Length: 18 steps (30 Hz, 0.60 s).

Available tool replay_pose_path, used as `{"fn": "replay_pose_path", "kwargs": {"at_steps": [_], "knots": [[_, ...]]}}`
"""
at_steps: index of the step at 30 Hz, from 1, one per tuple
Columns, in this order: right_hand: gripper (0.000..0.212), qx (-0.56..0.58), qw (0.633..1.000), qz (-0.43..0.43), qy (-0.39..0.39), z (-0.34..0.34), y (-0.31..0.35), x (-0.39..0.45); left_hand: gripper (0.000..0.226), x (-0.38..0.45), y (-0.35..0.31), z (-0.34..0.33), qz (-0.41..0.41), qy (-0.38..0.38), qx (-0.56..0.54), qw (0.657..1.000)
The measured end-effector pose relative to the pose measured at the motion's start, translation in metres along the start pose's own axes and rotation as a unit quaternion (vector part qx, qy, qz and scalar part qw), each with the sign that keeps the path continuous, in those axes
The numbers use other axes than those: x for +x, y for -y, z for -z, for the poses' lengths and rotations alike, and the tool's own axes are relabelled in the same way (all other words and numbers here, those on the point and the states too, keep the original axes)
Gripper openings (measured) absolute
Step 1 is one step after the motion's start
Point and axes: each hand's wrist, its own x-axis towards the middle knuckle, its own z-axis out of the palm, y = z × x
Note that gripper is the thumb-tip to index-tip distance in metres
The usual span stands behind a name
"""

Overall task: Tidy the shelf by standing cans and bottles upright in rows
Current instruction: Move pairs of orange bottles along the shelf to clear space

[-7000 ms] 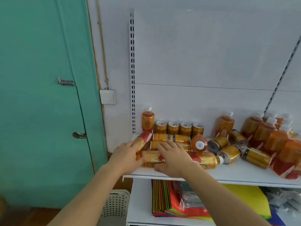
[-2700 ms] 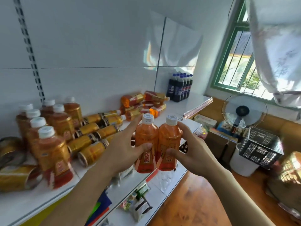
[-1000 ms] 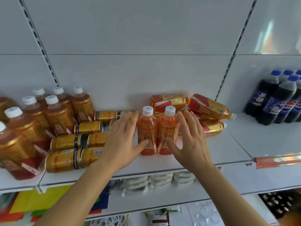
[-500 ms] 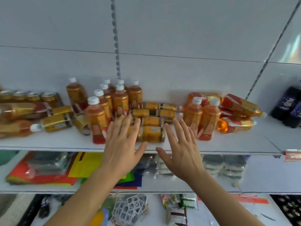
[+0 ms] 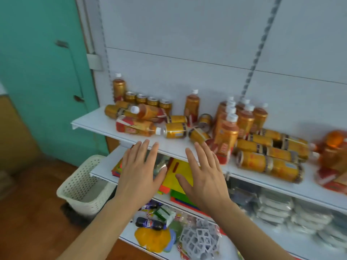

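Two bare forearms reach forward from the bottom of the view toward a white metal shelf [image 5: 105, 126]. The left hand [image 5: 139, 170] and the right hand [image 5: 204, 175] are held side by side, palms down, just in front of the shelf's front edge, with a gap between them. All the fingers are straight and spread wide; neither hand holds anything.

On the shelf, gold drink cans [image 5: 174, 130] and amber plastic bottles with white caps [image 5: 137, 127] lie on their sides in a jumble just beyond the fingertips. A row of upright gold cans [image 5: 147, 100] stands at the back wall, and a group of upright amber bottles [image 5: 242, 119] stands to the right. More gold cans lie on their sides at the right [image 5: 268, 166]. A cream perforated plastic basket [image 5: 82, 186] sits on the floor at the left.
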Motion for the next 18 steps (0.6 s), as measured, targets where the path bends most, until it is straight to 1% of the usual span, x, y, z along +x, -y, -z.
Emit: {"fn": "replay_pose_path", "kwargs": {"at_steps": [3, 7, 10, 12, 14, 18], "knots": [[0.080, 0.011, 1.000, 0.012, -0.002, -0.022, 0.028, 0.039, 0.081, 0.009, 0.043, 0.001, 0.028, 0.005, 0.005, 1.000], [0.079, 0.051, 0.998, 0.017, -0.024, -0.055, 0.055, 0.095, 0.081, 0.036, 0.096, 0.000, 0.052, 0.013, 0.019, 0.998], [0.076, 0.078, 0.995, 0.015, -0.054, -0.071, 0.068, 0.139, 0.077, 0.066, 0.129, 0.004, 0.046, 0.019, 0.030, 0.998], [0.077, 0.076, 0.995, 0.009, -0.058, -0.080, 0.072, 0.167, 0.076, 0.087, 0.147, 0.005, 0.039, 0.017, 0.030, 0.999], [0.079, 0.068, 0.997, 0.003, -0.048, -0.094, 0.073, 0.188, 0.077, 0.108, 0.161, 0.002, 0.035, 0.015, 0.020, 0.999], [0.086, 0.022, 1.000, -0.008, 0.012, -0.122, 0.068, 0.206, 0.080, 0.143, 0.175, -0.008, 0.002, 0.016, -0.009, 1.000]]}}
